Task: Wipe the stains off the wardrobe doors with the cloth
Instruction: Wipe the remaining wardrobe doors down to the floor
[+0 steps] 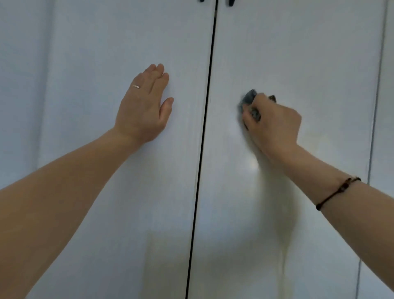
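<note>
The left hand (pixel 145 104) lies flat and open on the left door (pixel 85 53), near the middle of the frame. I think it is there to hold that door shut and to steady the person while the other hand rubs. The right hand (pixel 275 123) is curled tight around a bunched-up dark grey cloth (pixel 248 99). It presses the cloth onto the right door (pixel 319 53), just right of the black gap (pixel 205 117) between the doors. A small bunch likely lets the hand push hard on one spot.

Most of the cloth hides inside the fist, and only bits poke out at the top. The spot under it cannot be seen. Pale yellow smears show lower down on the right door. They may be stains or just the arm's shine on the glossy paint; I cannot tell. Two dark handles (pixel 231 2) are cut off at the top edge.
</note>
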Available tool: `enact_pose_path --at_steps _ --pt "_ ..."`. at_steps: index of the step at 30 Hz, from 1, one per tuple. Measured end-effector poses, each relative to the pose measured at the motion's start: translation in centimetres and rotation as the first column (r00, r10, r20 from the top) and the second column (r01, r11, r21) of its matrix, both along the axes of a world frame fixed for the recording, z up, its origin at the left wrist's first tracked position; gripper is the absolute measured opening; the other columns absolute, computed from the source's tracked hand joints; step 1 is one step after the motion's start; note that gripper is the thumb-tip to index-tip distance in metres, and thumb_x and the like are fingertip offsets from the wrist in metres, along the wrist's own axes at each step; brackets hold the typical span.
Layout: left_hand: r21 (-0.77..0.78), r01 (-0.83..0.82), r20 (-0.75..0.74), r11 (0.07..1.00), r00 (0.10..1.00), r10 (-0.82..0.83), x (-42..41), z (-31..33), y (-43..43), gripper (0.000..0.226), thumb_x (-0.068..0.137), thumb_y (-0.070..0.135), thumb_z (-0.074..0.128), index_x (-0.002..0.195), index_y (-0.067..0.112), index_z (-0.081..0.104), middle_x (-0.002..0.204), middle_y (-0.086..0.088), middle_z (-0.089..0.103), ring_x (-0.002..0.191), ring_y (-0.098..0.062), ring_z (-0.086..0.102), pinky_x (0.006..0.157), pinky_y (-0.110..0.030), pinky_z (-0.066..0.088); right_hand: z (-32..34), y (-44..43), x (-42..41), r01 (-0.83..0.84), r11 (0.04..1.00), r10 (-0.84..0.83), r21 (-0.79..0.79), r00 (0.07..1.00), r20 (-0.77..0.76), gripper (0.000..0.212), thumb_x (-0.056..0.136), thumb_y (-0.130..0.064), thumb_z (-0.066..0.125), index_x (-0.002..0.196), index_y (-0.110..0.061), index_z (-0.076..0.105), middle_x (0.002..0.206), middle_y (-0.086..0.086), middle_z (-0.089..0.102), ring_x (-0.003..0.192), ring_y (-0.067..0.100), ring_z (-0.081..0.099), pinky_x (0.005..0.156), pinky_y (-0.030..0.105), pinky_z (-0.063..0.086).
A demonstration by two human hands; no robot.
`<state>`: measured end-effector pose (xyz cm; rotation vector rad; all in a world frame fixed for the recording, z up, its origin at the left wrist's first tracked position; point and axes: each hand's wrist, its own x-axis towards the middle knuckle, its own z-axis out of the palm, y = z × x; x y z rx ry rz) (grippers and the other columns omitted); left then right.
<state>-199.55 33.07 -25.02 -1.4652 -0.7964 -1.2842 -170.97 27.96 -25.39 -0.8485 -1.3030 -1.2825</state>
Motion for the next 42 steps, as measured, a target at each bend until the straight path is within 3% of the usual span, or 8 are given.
enact_pose_path --at_steps 3,11,19,22,26,30,34,42 --pt "-0.023 -0.165 0.045 0.986 0.985 0.166 1.7 0.9 -1.1 0.047 0.1 0.032 0.039 0.127 -0.004 0.053 0.134 -0.023 0.054 0.121 -0.04 0.05 0.104 -0.044 0.04 0.8 0.4 -1.2 -0.045 0.999 0.041 -0.017 0.982 -0.183 0.022 0.098 -0.031 0.052 0.081 -0.021 0.044 0.061 0.003 0.05 0.053 0.03 0.049 0.049 0.029 0.025" --pt "-0.068 -0.019 0.12 0.998 0.992 0.027 10.7 3.0 -1.5 0.054 0.104 0.029 0.023 0.149 0.002 0.036 0.159 -0.017 0.031 0.147 -0.032 0.03 0.121 -0.045 0.022 -16.6 1.8 -1.7 -0.073 0.984 0.157 -0.163 0.786 0.598 0.023 0.089 -0.022 0.073 0.074 -0.021 0.056 0.061 -0.002 0.049 0.05 0.02 0.046 0.043 0.031 0.039" --pt "-0.085 0.004 0.112 0.996 0.994 0.006 11.1 3.1 0.0 0.054 0.105 0.022 0.017 0.155 0.004 0.026 0.164 -0.012 0.021 0.153 -0.028 0.016 0.125 -0.043 0.013 0.5 0.8 -0.3 -0.045 0.999 0.049 0.023 0.985 -0.166 0.024 0.092 -0.022 0.056 0.076 -0.02 0.038 0.052 -0.002 0.033 0.048 0.027 0.038 0.046 0.024 0.027" --pt "-0.104 0.008 0.104 0.995 0.995 0.003 10.8 3.0 0.2 0.054 0.105 0.02 0.016 0.156 0.004 0.025 0.164 -0.012 0.02 0.153 -0.027 0.014 0.125 -0.042 0.01 -8.5 2.2 -2.8 -0.035 0.998 0.044 -0.058 0.985 0.165 0.012 0.086 -0.02 0.07 0.082 -0.017 0.059 0.051 -0.002 0.04 0.039 0.025 0.044 0.04 0.025 0.025" --pt "-0.11 0.068 0.114 0.992 0.992 -0.055 10.8 2.5 0.0 0.055 0.102 0.006 0.023 0.157 0.005 0.023 0.165 -0.011 0.018 0.153 -0.026 0.012 0.126 -0.041 0.008 -14.8 1.5 0.0 -0.035 0.983 0.148 -0.18 0.731 0.666 0.024 0.086 -0.019 0.069 0.075 -0.019 0.048 0.059 -0.002 0.049 0.047 0.021 0.047 0.041 0.029 0.036" --pt "-0.095 0.122 0.111 0.988 0.988 -0.111 10.7 2.6 0.2 0.058 0.099 -0.003 0.034 0.156 0.007 0.027 0.165 -0.008 0.021 0.153 -0.023 0.013 0.125 -0.036 0.006 -1.0 0.8 2.0 0.023 1.0 -0.024 0.005 0.975 0.222 0.018 0.091 -0.027 0.064 0.082 -0.018 0.051 0.055 0.004 0.054 0.047 0.031 0.055 0.041 0.027 0.036" --pt "-0.064 0.155 0.024 0.986 0.988 -0.154 8.8 3.1 0.4 0.051 0.103 0.002 0.036 0.153 0.01 0.037 0.161 -0.005 0.031 0.151 -0.021 0.024 0.124 -0.033 0.014 9.3 0.5 -0.4 0.021 1.0 -0.024 -0.02 0.985 -0.169 0.017 0.1 -0.029 0.04 0.092 -0.015 0.047 0.067 0.003 0.053 0.065 0.03 0.055 0.053 0.032 0.028" --pt "-0.101 0.168 0.046 0.981 0.985 -0.165 8.3 3.1 -0.7 0.045 0.106 0.011 0.033 0.149 0.007 0.043 0.158 -0.009 0.036 0.149 -0.024 0.029 0.123 -0.035 0.018 -8.0 1.9 -4.0 -0.055 0.982 0.129 -0.18 0.893 0.431 0.011 0.081 -0.018 0.07 0.078 -0.014 0.06 0.058 -0.001 0.052 0.045 0.025 0.05 0.041 0.025 0.025"
